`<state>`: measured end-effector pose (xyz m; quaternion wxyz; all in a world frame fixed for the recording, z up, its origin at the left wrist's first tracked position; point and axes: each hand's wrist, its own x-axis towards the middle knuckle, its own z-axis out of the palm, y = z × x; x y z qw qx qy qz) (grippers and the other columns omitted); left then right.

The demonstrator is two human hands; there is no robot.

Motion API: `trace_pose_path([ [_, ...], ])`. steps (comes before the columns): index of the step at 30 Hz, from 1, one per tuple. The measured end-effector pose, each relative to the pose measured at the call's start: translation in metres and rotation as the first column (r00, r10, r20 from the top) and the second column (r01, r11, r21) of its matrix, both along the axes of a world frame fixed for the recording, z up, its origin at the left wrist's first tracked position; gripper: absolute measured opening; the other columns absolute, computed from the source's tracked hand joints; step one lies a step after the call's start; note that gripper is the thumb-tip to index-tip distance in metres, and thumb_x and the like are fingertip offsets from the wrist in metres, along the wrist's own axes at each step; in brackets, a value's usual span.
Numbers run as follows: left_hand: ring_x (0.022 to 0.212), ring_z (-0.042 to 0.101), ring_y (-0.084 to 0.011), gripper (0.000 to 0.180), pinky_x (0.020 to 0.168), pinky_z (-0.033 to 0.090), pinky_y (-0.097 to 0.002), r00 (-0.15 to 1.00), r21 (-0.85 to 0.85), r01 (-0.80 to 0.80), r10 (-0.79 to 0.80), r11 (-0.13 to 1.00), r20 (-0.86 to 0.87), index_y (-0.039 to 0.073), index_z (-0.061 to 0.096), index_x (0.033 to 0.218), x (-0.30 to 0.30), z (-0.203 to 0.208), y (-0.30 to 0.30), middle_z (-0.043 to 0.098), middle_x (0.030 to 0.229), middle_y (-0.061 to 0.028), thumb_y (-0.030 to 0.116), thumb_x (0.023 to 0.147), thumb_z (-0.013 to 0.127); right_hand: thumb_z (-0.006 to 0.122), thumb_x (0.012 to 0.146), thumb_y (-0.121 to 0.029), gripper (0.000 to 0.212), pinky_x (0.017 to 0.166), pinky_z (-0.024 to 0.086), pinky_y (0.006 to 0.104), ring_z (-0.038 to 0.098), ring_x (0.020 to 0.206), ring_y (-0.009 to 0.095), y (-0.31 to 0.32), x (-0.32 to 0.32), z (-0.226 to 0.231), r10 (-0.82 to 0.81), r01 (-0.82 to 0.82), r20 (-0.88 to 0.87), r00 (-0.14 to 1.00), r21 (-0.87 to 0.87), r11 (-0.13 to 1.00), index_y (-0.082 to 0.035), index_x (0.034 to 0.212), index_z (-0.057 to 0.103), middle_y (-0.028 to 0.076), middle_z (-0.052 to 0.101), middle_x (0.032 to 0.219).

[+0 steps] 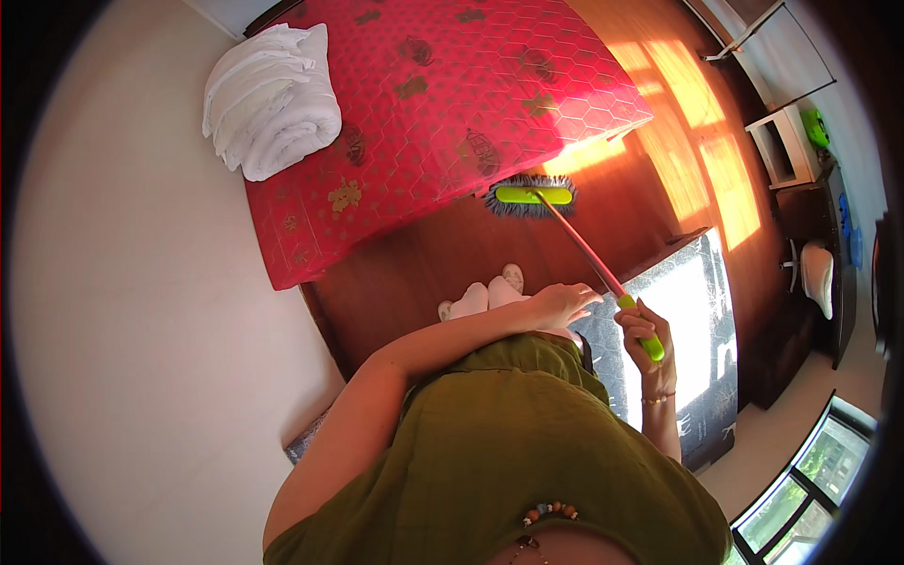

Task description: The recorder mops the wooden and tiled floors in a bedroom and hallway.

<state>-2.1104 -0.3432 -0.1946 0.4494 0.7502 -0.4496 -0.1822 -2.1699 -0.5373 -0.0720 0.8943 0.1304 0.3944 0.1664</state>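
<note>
My right hand point(645, 330) wraps the lime-green grip point(652, 347) of the red-poled, grey-fringed mop point(580, 245), head at upper centre. Left hand point(562, 305) empty, fingers loosely extended. Probably light, stiff; grip's best hold.

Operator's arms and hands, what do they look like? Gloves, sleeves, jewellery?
Both the left hand and right hand are gloveless. A thin beaded bracelet circles the right wrist; none shows on the left. No sleeve covers either visible forearm. The top is olive green; its exact sleeve length is unclear.
</note>
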Motion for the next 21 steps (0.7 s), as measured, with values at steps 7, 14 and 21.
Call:
trace_pose_path([
  [7,0.078,0.063,-0.0317,0.027,0.065,0.049,-0.0389,0.985,0.061,-0.108,0.115,0.992,-0.125,0.005,0.055,0.112,0.003,0.008,0.012,0.062,0.096,-0.0153,0.02,0.089,0.055,0.041,0.098,-0.018,0.022,0.038,0.033,0.0169,0.034,0.045,0.005,0.003,0.035,-0.115,0.264,-0.26,0.162,0.951,-0.05,0.964,0.003,0.102,0.047,0.0,0.037,0.067],
  [14,0.096,0.062,-0.0268,0.032,0.075,0.049,-0.0341,0.757,0.043,-0.341,0.301,0.939,-0.58,0.0,0.047,0.108,-0.007,0.032,0.046,0.063,0.101,-0.0162,0.027,0.092,0.053,0.054,0.091,-0.013,0.013,0.04,0.039,0.0203,0.039,0.042,0.009,0.073,0.039,-0.109,0.229,-0.228,0.03,0.973,-0.043,0.973,-0.001,0.088,0.05,0.0,0.043,0.059],
  [21,0.125,0.042,-0.0248,0.039,0.1,0.037,-0.0383,0.742,-0.07,-0.561,0.464,0.825,-0.485,0.001,0.043,0.127,-0.007,0.15,0.118,0.046,0.129,-0.0195,0.019,0.093,0.048,0.052,0.093,-0.025,0.014,0.064,0.049,0.0279,0.055,0.069,0.012,0.172,0.058,-0.009,0.553,-0.525,0.064,0.831,-0.239,0.817,-0.012,0.09,0.054,0.0,0.057,0.078],
])
